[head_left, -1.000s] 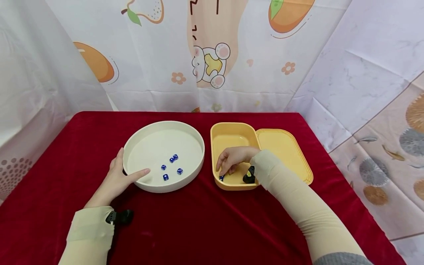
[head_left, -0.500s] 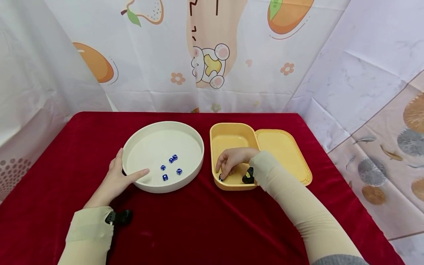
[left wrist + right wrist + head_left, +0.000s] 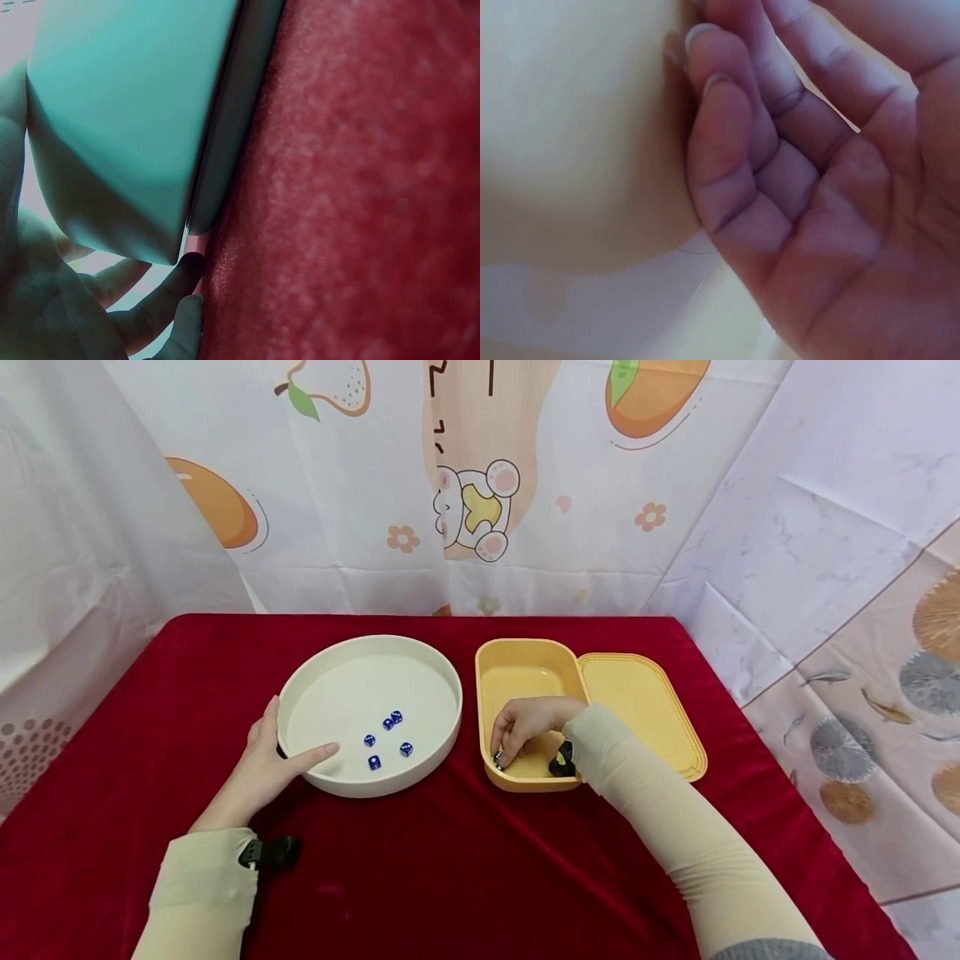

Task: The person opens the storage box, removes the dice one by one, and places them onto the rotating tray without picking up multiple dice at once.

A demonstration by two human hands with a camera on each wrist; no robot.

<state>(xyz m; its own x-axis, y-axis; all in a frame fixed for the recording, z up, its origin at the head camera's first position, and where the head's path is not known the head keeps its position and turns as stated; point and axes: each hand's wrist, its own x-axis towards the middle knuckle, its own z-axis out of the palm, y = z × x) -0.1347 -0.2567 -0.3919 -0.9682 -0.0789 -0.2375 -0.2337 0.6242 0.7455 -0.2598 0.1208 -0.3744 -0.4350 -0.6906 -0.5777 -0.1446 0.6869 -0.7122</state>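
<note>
A round white tray (image 3: 352,681) stands on the left, with several blue dice (image 3: 374,762) lying on its floor. My left hand (image 3: 264,764) holds the tray's near left side, thumb over the rim and the other fingers along the outer wall; the left wrist view shows this hand (image 3: 67,300) against the wall. Inside a yellow rectangular box (image 3: 525,677), my right hand (image 3: 528,725) reaches down to the near left corner. Its thumb and fingertips pinch a small die (image 3: 498,761), mostly covered by them. In the right wrist view the curled fingers (image 3: 720,142) hide the die.
A flat yellow lid (image 3: 645,702) lies to the right of the box, partly against its side. A red cloth (image 3: 420,868) covers the table. Printed curtains (image 3: 337,485) hang behind and at the sides.
The right fingertips have closed in on the die in the box's corner, and the die has shifted slightly within them. The left hand and tray have stayed in place.
</note>
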